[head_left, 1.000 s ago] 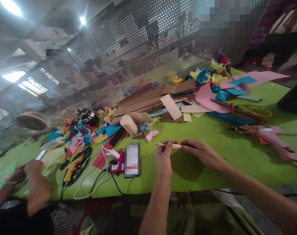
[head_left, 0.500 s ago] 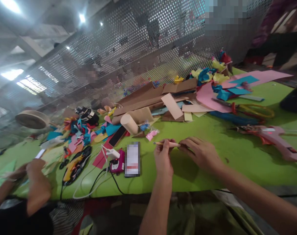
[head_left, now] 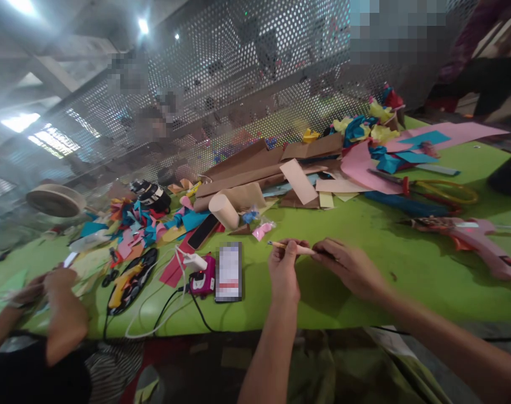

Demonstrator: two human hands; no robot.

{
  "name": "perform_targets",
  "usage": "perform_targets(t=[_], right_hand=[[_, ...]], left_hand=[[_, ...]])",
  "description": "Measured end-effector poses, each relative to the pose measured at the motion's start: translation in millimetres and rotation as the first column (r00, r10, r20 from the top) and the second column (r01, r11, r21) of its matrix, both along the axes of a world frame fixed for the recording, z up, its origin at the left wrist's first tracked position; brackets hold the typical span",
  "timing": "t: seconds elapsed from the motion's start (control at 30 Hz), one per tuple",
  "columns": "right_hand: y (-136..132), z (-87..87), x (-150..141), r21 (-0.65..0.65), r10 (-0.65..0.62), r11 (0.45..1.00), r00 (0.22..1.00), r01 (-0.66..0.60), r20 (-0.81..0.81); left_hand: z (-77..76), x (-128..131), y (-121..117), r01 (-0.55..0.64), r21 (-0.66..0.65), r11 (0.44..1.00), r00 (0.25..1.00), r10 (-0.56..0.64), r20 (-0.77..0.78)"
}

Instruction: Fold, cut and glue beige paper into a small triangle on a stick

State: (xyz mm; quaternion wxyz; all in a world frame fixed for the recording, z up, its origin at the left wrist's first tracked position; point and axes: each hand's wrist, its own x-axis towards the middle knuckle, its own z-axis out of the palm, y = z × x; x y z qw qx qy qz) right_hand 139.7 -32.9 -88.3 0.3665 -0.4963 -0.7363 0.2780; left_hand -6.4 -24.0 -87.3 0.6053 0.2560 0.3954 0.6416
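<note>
My left hand (head_left: 285, 272) is closed around a thin pencil-like stick (head_left: 277, 244), pinching it between thumb and fingers above the green table. A narrow end with a dark tip sticks out to the left. On the right part, a pale peach layer, perhaps paper, seems to surround the stick (head_left: 306, 250). My right hand (head_left: 343, 261) has its fingers bent together at that right end, and they partly hide it. Near the hands lie a small pink item in clear plastic (head_left: 263, 230) and a phone (head_left: 229, 275) with its screen lit.
To the right rest a pink glue gun (head_left: 476, 233) and yellow-handled scissors (head_left: 446, 189). Coloured paper scraps, brown cardboard (head_left: 242, 174) and a cream roll (head_left: 224, 212) line the back. A purple power adapter (head_left: 202, 278) trails cables. Another person's hands (head_left: 59, 280) work at far left.
The right fingers shift slightly at the stick's end, and the stick tilts a little more down to the right. Both hands stay nearly in place; the view moves slightly.
</note>
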Motion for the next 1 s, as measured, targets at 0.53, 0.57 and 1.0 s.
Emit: perform_targets(t=[0.53,0.57,1.0], right_hand=[[0.1,0.7,1.3,-0.383,0.030,0.913,0.961,-0.138,-0.275],[0.3,0.1,1.6,-0.397,0.029,0.906,0.955,-0.150,-0.294],[1.6,3.0,4.5,-0.216,0.016,0.975,0.992,-0.043,-0.124]], left_hand=[[3.8,0.4,-2.6,0.073,0.032,0.997,0.995,-0.070,-0.075],[3.9,-0.4,-2.6,0.087,0.042,0.995,0.991,-0.083,-0.104],[5.1,-1.8,-2.5,0.125,-0.023,0.992,0.989,-0.126,-0.076]])
